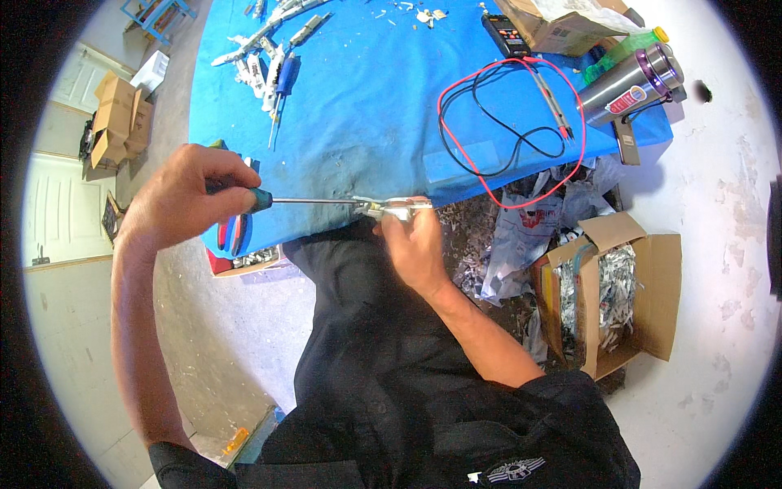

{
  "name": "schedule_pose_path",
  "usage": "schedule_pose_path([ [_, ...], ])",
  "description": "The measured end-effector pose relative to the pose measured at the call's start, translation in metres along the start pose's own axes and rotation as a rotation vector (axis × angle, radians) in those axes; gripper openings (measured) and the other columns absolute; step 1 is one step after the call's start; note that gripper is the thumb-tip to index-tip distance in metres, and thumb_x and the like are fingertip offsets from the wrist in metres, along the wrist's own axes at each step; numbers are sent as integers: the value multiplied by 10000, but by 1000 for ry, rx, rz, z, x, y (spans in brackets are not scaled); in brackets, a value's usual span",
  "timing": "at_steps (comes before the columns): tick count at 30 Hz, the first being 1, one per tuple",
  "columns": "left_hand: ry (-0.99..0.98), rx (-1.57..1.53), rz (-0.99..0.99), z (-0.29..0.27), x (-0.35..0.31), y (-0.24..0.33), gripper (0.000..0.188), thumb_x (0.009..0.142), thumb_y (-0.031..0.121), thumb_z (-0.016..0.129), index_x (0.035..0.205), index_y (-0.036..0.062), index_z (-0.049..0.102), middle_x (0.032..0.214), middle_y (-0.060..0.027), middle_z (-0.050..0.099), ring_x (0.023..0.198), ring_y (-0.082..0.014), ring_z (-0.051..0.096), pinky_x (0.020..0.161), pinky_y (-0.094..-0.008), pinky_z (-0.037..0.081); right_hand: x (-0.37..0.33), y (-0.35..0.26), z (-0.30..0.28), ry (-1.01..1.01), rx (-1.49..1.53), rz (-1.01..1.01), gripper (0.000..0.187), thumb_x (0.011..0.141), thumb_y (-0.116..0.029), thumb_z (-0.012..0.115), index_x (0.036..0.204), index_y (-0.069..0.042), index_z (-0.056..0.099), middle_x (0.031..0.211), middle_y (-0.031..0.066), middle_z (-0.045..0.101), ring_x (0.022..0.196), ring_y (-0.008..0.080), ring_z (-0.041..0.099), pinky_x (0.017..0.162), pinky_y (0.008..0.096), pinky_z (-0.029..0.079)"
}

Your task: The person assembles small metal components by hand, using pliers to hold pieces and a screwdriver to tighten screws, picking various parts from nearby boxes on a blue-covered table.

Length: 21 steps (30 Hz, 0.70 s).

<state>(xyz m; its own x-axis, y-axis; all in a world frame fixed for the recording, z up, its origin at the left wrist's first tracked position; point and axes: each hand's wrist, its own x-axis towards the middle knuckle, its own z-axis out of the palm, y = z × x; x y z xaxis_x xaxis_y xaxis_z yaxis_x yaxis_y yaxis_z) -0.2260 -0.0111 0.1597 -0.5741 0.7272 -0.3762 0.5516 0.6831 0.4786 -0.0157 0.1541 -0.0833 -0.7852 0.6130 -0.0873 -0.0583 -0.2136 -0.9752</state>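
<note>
The left hand (pixel 187 196) is closed round the green handle of a screwdriver (pixel 305 200), whose tip is at a small white part (pixel 397 210); the right hand (pixel 417 257) pinches that part between thumb and fingers at the near edge of the blue-covered table (pixel 366 98); a second screwdriver (pixel 285 75) lies beside white pieces (pixel 257 77) farther off on the left. A meter (pixel 507 35) with red and black leads (pixel 547 91) sits on the right, near a steel flask (pixel 627 88).

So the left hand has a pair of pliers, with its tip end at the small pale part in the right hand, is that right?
Not quite: the head view shows the left hand holding a screwdriver, not pliers. Its tip end is at the small pale part in the right hand.
</note>
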Motion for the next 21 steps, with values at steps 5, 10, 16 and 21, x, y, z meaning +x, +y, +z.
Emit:
schedule_pose_path([
  [5,-72,-61,-128,-6,11,-10,230,894,133,782,1089,15,813,835,-85,781,654,-115,715,502,-279,547,-3,4,-2,-39,-1,-47,192,1034,-64,653,1178,7,548,991,83,702,815,138,703,727,311,576],
  [10,-110,-111,-200,-9,13,-20,268,910,155,764,1122,-5,800,845,-88,779,650,-127,702,508,-281,538,-3,-2,0,-16,19,-29,201,1028,-57,645,1181,16,538,1019,99,697,829,149,706,742,309,583],
  [16,65,-128,-61,30,-34,-30,242,900,68,761,1129,-1,793,858,-80,779,741,-141,715,692,-316,587,0,-8,-3,-8,112,103,203,1013,-47,638,1176,25,540,1013,101,690,826,155,705,761,307,593],
  [21,299,-65,-96,65,-90,-11,202,844,56,823,1041,21,793,891,-133,781,756,-215,741,722,-336,572,-1,-18,-10,-4,30,94,200,1009,-30,632,1183,20,545,1013,86,684,835,133,693,772,294,585],
])
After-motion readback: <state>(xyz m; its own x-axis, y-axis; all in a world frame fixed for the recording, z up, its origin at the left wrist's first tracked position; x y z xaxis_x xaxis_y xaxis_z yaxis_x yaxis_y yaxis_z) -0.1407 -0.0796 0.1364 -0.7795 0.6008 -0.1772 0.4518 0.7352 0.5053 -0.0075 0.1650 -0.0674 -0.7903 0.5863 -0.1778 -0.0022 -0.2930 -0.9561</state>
